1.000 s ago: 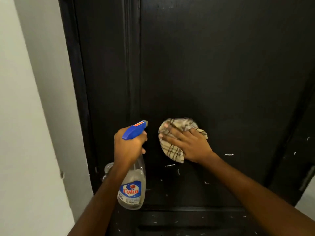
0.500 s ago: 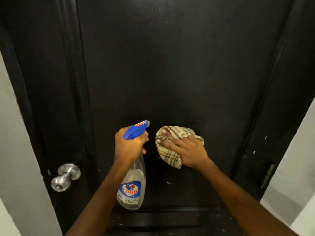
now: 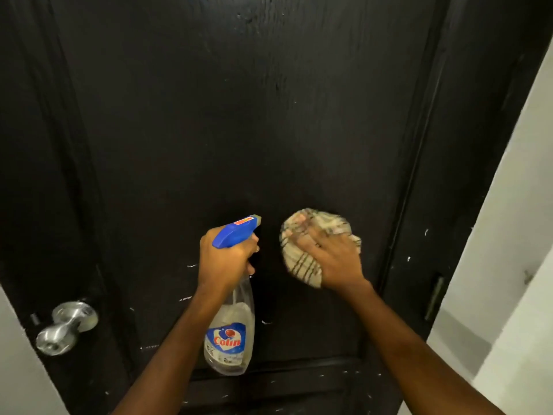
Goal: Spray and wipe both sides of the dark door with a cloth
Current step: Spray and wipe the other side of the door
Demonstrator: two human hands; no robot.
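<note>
The dark door point(image 3: 239, 115) fills the head view, its paint flecked with small white marks low down. My left hand point(image 3: 226, 259) grips the neck of a clear spray bottle point(image 3: 230, 339) with a blue trigger head and a "Colin" label, nozzle facing the door. To its right, my right hand point(image 3: 326, 259) presses a bunched beige checked cloth point(image 3: 302, 259) flat against the door panel, fingers spread over it. The cloth's lower right part is hidden under the palm.
A silver round door knob point(image 3: 64, 327) sticks out at the lower left edge of the door. A dark hinge plate point(image 3: 434, 298) sits on the right frame. White walls point(image 3: 514, 235) flank the door on both sides.
The view has swung right, bringing the knob and right wall into sight. My right hand has slid the cloth to the right, away from the bottle. The left hand keeps its hold.
</note>
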